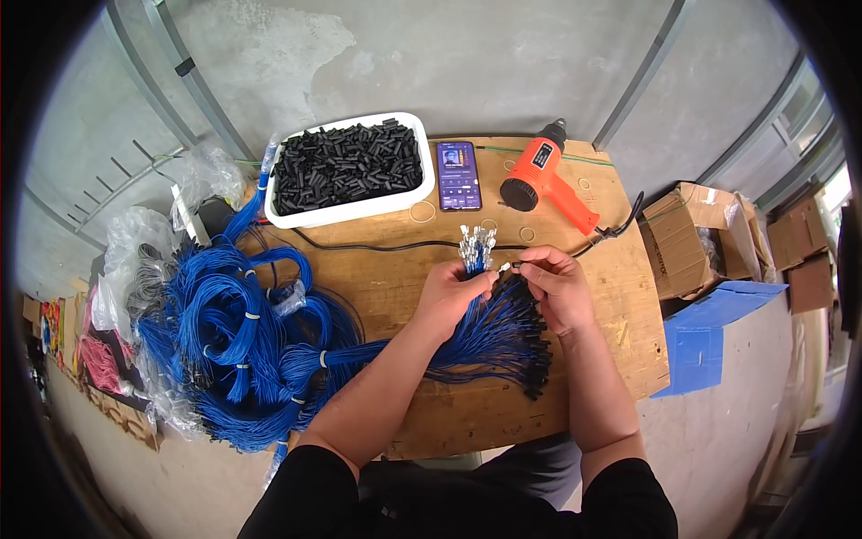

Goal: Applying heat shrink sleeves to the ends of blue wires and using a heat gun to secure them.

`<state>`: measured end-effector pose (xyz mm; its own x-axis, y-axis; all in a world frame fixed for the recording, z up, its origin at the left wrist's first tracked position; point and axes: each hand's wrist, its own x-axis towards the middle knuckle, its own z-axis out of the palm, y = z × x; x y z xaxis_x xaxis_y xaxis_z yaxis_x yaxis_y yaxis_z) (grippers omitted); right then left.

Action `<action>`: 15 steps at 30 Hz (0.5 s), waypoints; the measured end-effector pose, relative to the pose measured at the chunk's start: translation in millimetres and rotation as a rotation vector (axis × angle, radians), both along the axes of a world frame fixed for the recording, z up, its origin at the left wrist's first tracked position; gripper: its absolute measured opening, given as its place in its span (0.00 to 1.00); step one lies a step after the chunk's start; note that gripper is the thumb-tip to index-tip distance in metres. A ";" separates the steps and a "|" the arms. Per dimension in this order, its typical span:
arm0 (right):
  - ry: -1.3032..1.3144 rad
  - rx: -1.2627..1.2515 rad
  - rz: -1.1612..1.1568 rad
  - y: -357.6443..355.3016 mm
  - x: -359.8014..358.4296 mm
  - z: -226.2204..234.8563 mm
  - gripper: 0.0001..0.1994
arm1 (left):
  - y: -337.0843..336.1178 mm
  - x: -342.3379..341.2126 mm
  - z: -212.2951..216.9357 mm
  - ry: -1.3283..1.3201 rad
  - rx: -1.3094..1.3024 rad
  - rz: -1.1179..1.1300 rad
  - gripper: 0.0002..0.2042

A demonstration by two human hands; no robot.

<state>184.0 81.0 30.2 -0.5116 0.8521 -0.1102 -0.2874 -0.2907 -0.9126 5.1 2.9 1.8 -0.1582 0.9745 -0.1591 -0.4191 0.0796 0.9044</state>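
Observation:
My left hand (452, 292) grips a bundle of blue wires (489, 328), their metal terminals (477, 244) sticking up above my fist. The other wire ends fan out to the lower right, each capped with a black sleeve (536, 364). My right hand (555, 280) pinches one terminal-tipped wire (505, 267) just right of the bundle's top. A white tray (356, 212) full of short black tubes (348, 165) sits at the back of the wooden table (395, 278).
An orange heat gun (546, 178) lies at the back right, its black cord running across the table. A phone (459, 174) lies beside the tray. Tied coils of blue wire (235, 346) pile up at left. Cardboard boxes (699, 235) and a blue box (709, 334) stand at right.

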 end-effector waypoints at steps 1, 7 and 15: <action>-0.028 0.011 -0.006 0.0 0.2 -0.8 0.07 | 0.0 0.3 0.9 0.000 0.000 -0.001 0.07; -0.091 0.062 -0.017 -2.6 -1.5 0.5 0.07 | -0.1 0.6 1.1 -0.020 -0.010 0.003 0.07; -0.096 0.081 -0.060 -3.6 -1.3 0.0 0.06 | -1.6 -1.0 1.3 0.022 0.046 -0.039 0.06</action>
<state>182.7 77.4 30.2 -0.4502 0.8888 -0.0862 -0.2119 -0.2002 -0.9566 4.1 1.3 3.2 -0.1226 0.9862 -0.1111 -0.3966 0.0540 0.9164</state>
